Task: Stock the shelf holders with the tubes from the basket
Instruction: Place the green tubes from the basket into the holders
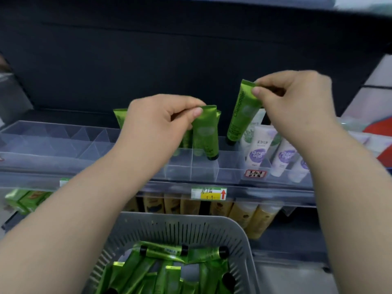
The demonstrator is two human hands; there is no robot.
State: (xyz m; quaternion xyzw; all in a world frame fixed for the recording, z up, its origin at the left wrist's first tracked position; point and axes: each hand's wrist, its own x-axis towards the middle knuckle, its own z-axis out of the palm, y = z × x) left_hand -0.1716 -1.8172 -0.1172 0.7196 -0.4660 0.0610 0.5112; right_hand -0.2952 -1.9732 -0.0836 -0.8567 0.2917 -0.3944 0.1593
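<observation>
A clear plastic shelf holder (pixel 203 172) with divided compartments runs across the shelf front. My left hand (pixel 157 122) pinches the crimped top of a green tube (pixel 206 134) that stands cap down in a middle compartment. Just to the right, my right hand (pixel 294 100) pinches the top of another green tube (pixel 241 115), cap down over the neighbouring compartment. More green tubes stand behind my left hand, one showing at the left (pixel 119 117). Below, a grey slotted basket (pixel 186 228) holds several green tubes (pixel 157 270) with black caps.
White and purple tubes (pixel 259 149) fill the compartments at the right. The compartments at the left (pixel 53 141) hold nothing. A yellow price tag (pixel 209 193) hangs on the shelf edge. Brown bottles (pixel 250 217) stand on the lower shelf, with green boxes (pixel 23 200) at the lower left.
</observation>
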